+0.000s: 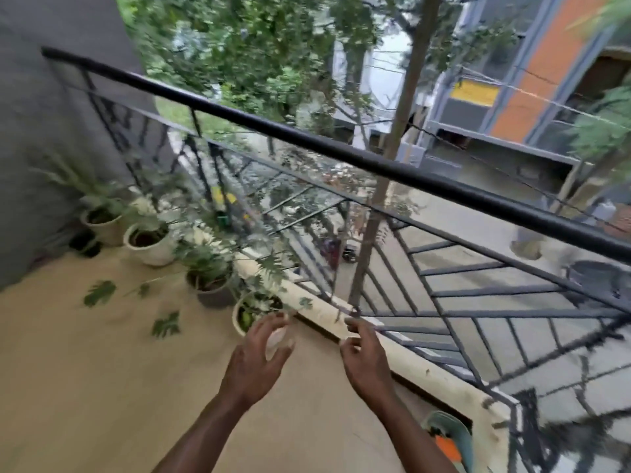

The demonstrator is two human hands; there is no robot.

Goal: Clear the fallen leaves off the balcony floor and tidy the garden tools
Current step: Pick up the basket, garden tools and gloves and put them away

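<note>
I see my left grip low in the centre of the frame, fingers spread over the balcony floor. A pale blur shows between them and I cannot tell what it is. My right grip hangs just beside it, fingers loosely curled and pinching nothing, near the cream ledge under the black railing. The fallen leaves lie at lower left, well apart from both grips, near a row of potted plants. A blurred teal and orange object sits at lower right.
</note>
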